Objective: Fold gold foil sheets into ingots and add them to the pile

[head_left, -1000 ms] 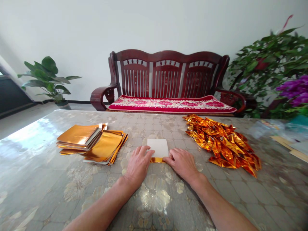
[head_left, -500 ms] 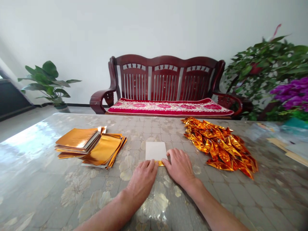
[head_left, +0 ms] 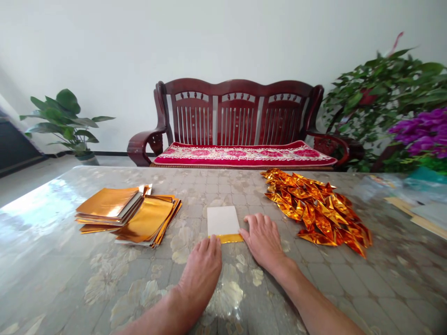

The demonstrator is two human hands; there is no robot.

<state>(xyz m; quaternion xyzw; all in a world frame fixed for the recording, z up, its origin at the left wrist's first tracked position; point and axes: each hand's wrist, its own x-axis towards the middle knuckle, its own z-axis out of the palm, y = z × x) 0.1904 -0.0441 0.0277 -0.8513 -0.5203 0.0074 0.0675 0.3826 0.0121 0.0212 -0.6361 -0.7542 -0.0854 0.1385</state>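
1. We find the square sheet of paper, white face up with a folded gold foil strip along its near edge, flat on the glossy grey-beige floral tabletop, between the hands.
2. The left hand is palm down, fingers together and extended, fingertips on the strip's left end; we see no grip.
3. The right hand is loosely spread, thumb at the strip's right end, gripping nothing visible.
4. We judge the fold could set crooked if the fingertips press unevenly, or spring up if pressure lifts early. The slick surface could let the sheet skid.
5. A sweep of the right forearm could disturb the heap of pointed, shiny orange-gold folded foil pieces; the left, the overlapping stacks of flat gold-faced paper squares.
6. We can read no brand, label or writing.
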